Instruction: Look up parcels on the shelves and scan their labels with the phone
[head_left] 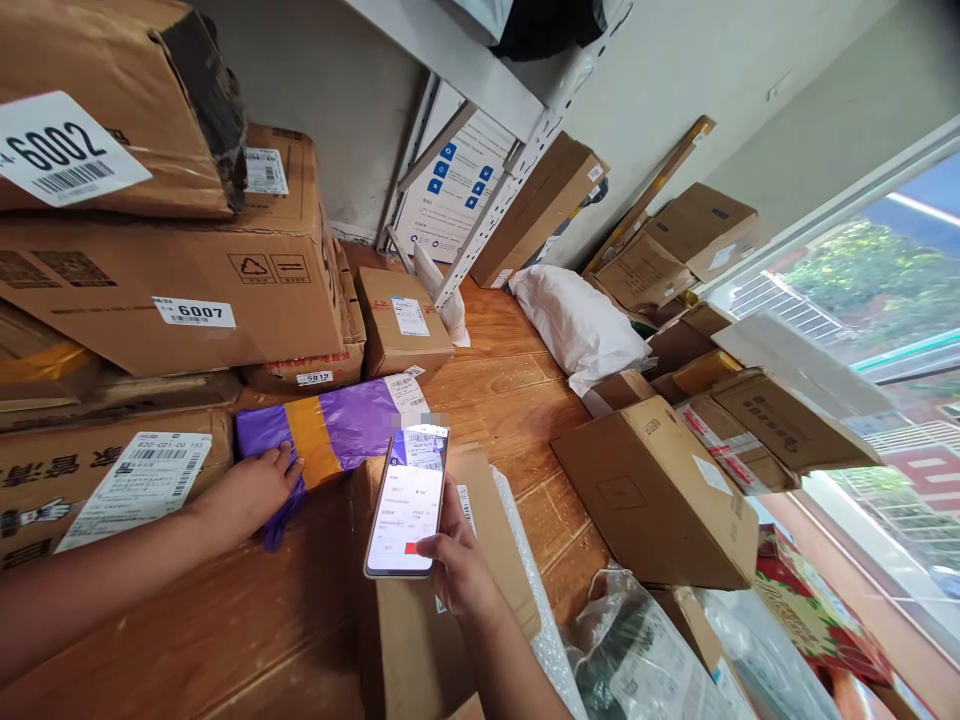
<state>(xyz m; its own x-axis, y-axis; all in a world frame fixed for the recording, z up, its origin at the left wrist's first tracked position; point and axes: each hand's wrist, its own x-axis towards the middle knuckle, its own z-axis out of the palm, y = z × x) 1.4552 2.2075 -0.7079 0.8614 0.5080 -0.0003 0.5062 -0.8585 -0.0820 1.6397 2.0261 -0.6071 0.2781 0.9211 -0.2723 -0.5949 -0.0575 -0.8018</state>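
A parcel in purple plastic (349, 415), banded with orange tape, lies in front of the stacked boxes on the left. My left hand (266, 485) is closed over its near left end, fingers curled on the plastic; the thumb is hidden. Loose purple plastic hangs below that hand. In my right hand (463, 560) is a smartphone (401, 520), held upright, with the thumb at a red button low on the screen. Its screen shows a label picture above a white form. A white shipping label (409, 393) sits on the parcel's far right end, partly behind the phone.
Cartons marked 6002 (172, 130) and 6007 (277, 300) are stacked at left. Below the phone stands a tall carton (420, 640). A white metal rack (491, 235) rises at the back. On the right are several cartons (645, 500), a white sack (574, 320) and clear-wrapped goods (645, 650).
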